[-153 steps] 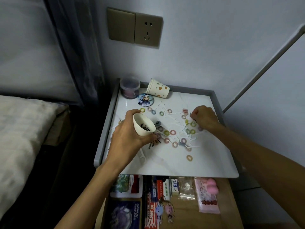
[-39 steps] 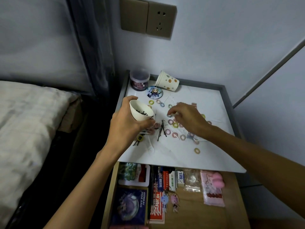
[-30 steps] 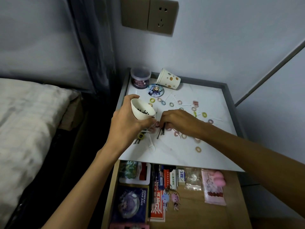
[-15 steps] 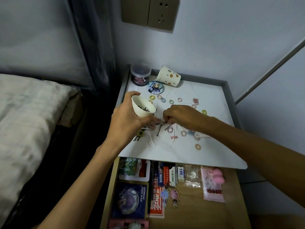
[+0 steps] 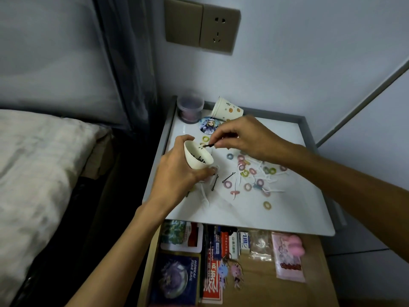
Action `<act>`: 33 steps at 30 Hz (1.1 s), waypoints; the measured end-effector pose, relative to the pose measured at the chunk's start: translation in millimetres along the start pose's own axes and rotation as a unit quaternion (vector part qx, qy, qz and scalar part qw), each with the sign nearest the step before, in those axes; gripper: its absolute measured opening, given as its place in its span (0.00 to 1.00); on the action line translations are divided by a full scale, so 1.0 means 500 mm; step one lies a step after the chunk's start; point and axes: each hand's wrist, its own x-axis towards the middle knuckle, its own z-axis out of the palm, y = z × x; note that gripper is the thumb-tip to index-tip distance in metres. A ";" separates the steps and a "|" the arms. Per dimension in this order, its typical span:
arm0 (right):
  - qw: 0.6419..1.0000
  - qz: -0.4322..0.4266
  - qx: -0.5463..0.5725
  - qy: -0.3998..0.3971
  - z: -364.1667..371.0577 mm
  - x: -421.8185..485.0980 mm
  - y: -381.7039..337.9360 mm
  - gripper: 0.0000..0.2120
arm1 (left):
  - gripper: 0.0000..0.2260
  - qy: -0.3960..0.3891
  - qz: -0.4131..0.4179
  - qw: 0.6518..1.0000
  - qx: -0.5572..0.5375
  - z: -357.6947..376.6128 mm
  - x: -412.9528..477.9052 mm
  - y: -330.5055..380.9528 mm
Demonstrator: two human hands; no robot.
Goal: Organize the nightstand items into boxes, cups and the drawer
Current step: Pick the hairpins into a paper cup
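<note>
Rings (image 5: 228,184) litter the tabletop (image 5: 243,216) — my left hand (image 5: 177,176) grips the cup (image 5: 195,161), right hand (image 5: 245,136) pinches a pin (image 5: 208,146), now lifted to the rim.

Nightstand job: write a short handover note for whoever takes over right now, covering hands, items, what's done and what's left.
Left hand holds the white cup tilted, with hairpins inside.
Right hand pinches a hairpin bunch at the cup's rim.
On the nightstand top: two loose hairpins by the left hand, scattered hair ties, a badge, a dotted cup on its side, a tub at the back.
Drawer is open and partly filled.
Done: some hairpins are in the cup.
Left: drop the bunch in, collect the loose hairpins, then sort the hair ties and badge.
</note>
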 end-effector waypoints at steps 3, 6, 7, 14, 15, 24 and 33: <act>0.995 -0.047 -0.061 -0.062 0.015 0.013 -0.036 0.08 | 0.33 -0.013 0.001 1.000 -0.005 0.004 -0.001 -0.002; 0.994 -0.064 -0.059 -0.062 0.024 0.014 -0.045 0.09 | 0.32 -0.018 -0.002 1.000 -0.020 0.003 -0.002 0.000; 0.998 -0.048 -0.024 -0.032 0.019 0.011 -0.042 0.08 | 0.32 -0.018 -0.001 1.000 -0.022 0.002 -0.002 0.001; 0.990 0.061 -0.120 -0.047 0.049 -0.027 0.101 0.06 | 0.35 0.014 -0.010 0.998 -0.053 -0.018 0.002 0.002; 0.982 0.059 -0.159 -0.084 0.064 -0.034 0.122 0.06 | 0.35 0.019 -0.015 0.998 -0.062 -0.020 0.004 0.001; 0.958 -0.017 -0.272 -0.084 0.126 -0.048 0.172 0.03 | 0.33 0.056 -0.014 0.995 -0.079 -0.045 0.013 -0.005; 0.938 -0.192 -0.276 -0.086 0.156 -0.036 0.133 0.04 | 0.33 0.061 -0.011 0.995 -0.082 -0.042 0.015 -0.009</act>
